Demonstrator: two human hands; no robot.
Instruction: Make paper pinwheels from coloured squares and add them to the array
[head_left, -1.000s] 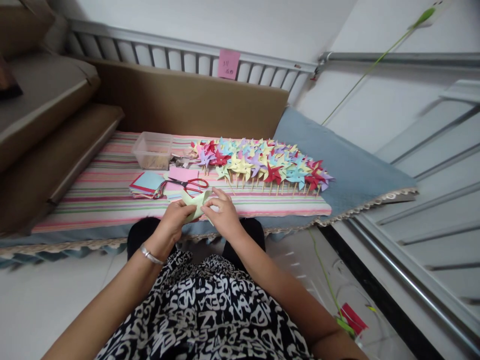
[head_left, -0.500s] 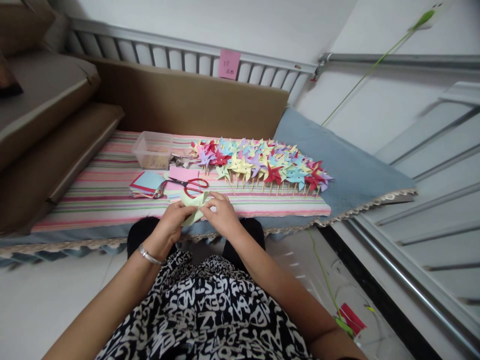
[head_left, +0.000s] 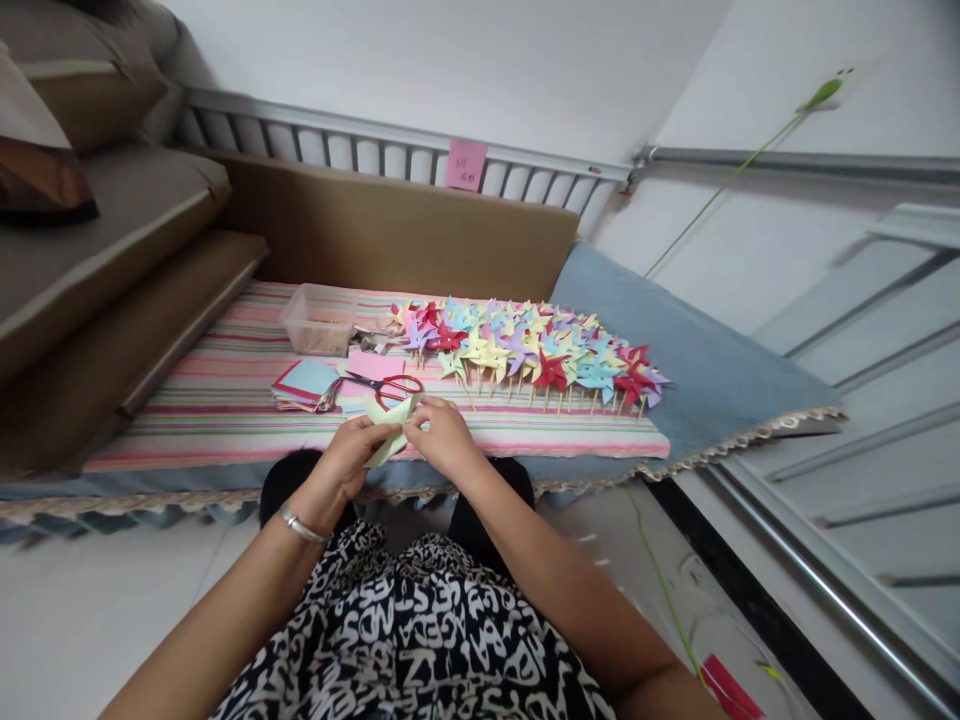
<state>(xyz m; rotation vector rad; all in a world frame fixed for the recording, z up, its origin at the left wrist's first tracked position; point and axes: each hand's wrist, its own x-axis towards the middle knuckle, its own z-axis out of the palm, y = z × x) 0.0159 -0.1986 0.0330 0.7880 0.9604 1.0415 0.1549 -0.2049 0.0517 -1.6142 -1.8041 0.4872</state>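
Note:
Between my two hands is a pale green piece of paper, partly folded, held over the front edge of the striped cloth. My left hand grips its left side, thumb on top. The fingers of my right hand pinch the paper near its middle. Just beyond lie scissors with red handles, resting on pink paper sheets. To their left is a stack of coloured paper squares, light blue and red on top. Many finished paper pinwheels on sticks lie in rows to the right.
A clear plastic box with thin sticks stands behind the paper stack. Brown cushions are piled at the left, and a brown board leans on the railing. A pink note hangs there. Metal bars run along the right.
The view has tilted up slightly, so the scene sits lower in the picture. Both hands keep hold of the green paper, with only slight finger movement.

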